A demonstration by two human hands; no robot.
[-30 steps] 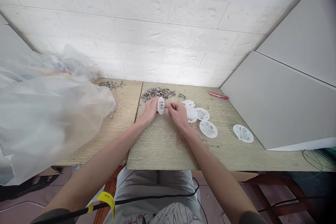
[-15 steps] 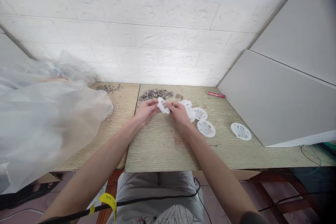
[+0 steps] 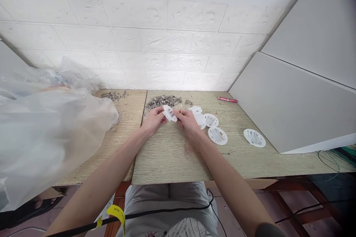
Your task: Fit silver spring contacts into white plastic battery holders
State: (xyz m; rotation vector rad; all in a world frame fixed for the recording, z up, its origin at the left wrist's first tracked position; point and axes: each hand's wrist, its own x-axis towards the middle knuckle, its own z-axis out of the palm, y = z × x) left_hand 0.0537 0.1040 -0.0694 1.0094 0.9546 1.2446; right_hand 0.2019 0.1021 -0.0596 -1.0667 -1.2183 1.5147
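In front of me, above the table, a white round plastic disc with slots is held tilted. My left hand pinches its left edge between thumb and fingers. With thumb and forefinger closed, my right hand grips the right side of the same disc. A thin tan stick-like piece stands up by the right fingers; whether they hold it I cannot tell. Just behind the hands lies a pile of small metal pieces. Beside my right hand are several similar discs, some overlapping.
Another slotted disc lies farther right. A red pen rests near the grey panel. On the left, a large translucent plastic bag covers much of the table, with more metal pieces behind it. A black cable crosses my lap.
The disc in my hands has turned slightly and shows its slotted face more flatly. Both hands stay on it. The whole view has shifted a little.
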